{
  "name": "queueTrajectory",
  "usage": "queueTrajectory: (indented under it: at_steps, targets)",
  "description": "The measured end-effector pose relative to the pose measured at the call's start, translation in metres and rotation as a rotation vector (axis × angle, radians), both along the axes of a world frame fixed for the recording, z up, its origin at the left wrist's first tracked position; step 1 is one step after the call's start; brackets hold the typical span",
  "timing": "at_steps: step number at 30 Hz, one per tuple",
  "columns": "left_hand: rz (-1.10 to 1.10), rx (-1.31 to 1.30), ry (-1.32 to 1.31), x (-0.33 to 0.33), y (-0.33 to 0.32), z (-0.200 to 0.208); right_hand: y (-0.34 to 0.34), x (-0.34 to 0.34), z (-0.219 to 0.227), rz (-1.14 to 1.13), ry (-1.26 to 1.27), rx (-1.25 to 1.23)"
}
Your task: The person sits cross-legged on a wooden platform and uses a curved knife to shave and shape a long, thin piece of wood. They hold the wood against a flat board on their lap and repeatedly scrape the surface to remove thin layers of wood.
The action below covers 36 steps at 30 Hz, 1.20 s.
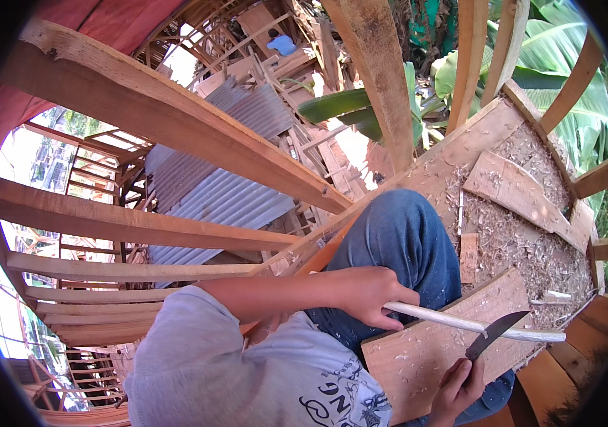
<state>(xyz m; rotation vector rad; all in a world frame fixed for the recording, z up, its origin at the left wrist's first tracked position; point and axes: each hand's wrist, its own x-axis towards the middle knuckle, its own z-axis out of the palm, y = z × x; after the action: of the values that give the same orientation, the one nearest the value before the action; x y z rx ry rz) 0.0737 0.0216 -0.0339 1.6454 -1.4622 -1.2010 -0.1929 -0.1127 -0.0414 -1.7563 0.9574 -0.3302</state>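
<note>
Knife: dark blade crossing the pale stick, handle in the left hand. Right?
Wrong hand: the head view shows the knife handle in the right hand; the left hand grips the pale stick. Dark blade crossing the stick is correct.

Hand-covered ends of a pale stick (446, 315) and a knife (500, 331).
The left hand (379, 295) hides the stick's near end; the right hand (457, 391) covers much of the knife's handle, and the lower edge cuts off the arm behind it. That hand also hides part of the board (404, 363). A far-off person (281, 45) in blue is too small to make out; whether knife and stick touch is perhaps impossible to tell.
</note>
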Motion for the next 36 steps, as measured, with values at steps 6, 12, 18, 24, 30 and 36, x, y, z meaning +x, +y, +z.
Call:
queueTrajectory:
  at_steps: [6, 12, 18, 24, 30, 36]
  targets:
    - [-0.011, -0.041, 0.066, 0.003, -0.007, -0.001, -0.006, 0.018, 0.033, -0.617, -0.105, 0.084]
    - [-0.032, -0.063, -0.041, -0.001, -0.005, -0.001, -0.015, -0.01, 0.01, 0.003, -0.088, -0.12]
    - [0.012, -0.004, -0.026, 0.0, 0.0, 0.001, 0.006, -0.01, -0.02, -0.03, -0.06, 0.036]
    - [0.008, -0.015, 0.007, 0.0, -0.002, -0.001, -0.01, -0.021, -0.028, -0.018, -0.021, -0.035]
    - [0.006, -0.041, 0.012, 0.0, -0.007, -0.002, -0.016, 0.014, 0.021, -0.517, -0.151, 0.107]
    - [0.04, -0.037, -0.044, -0.004, 0.004, -0.001, -0.017, -0.023, -0.034, 0.099, -0.045, -0.032]
